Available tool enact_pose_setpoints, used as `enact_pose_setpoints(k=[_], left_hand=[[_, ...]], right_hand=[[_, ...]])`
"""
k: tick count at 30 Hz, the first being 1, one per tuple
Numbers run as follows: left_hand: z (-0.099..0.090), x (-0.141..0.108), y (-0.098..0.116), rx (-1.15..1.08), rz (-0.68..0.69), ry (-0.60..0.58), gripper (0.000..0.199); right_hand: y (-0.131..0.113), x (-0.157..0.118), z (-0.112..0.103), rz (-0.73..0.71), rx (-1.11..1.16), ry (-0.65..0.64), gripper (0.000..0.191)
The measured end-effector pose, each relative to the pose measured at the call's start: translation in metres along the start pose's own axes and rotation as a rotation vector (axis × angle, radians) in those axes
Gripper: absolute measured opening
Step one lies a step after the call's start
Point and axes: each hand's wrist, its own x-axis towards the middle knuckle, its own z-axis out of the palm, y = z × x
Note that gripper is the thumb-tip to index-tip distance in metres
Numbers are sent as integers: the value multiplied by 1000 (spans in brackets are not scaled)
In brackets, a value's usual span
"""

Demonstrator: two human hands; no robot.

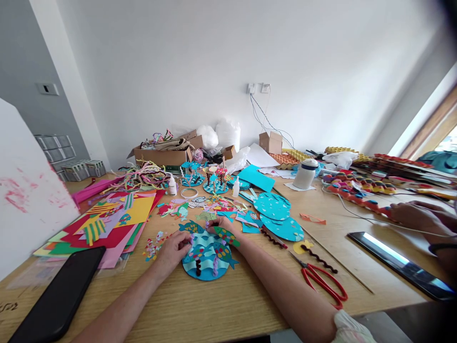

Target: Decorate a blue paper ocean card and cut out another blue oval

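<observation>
Disc [207, 276] of blue card, dressed with wavy strips [204, 239] and paper fish [223, 252], is seen in the head view on the table [171, 305] between the forearms, and its small lilac pieces are probably best set by light, even pressure, with the fish left unbent. Fingers of the left hand [178, 245] are curled nearly together at one lilac piece [192, 238] by the left edge, while those of the right hand [223, 225] are bent beside another at the far edge; whether either piece is clamped cannot be told.
</observation>
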Motion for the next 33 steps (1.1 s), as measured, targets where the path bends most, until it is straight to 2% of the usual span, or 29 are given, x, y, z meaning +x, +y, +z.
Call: enact_pose_setpoints(k=[17,25,33], left_hand=[[0,-1,-2,-8,8,-2,9],[1,-1,-1,-27,8,3,9],[2,-1,-1,-8,3,19,10]], right_hand=[[-1,-1,-1,-29,-10,-10,18],[8,3,1,-25,-27,-6,21],[9,6,1,-18,-4,-7,6]])
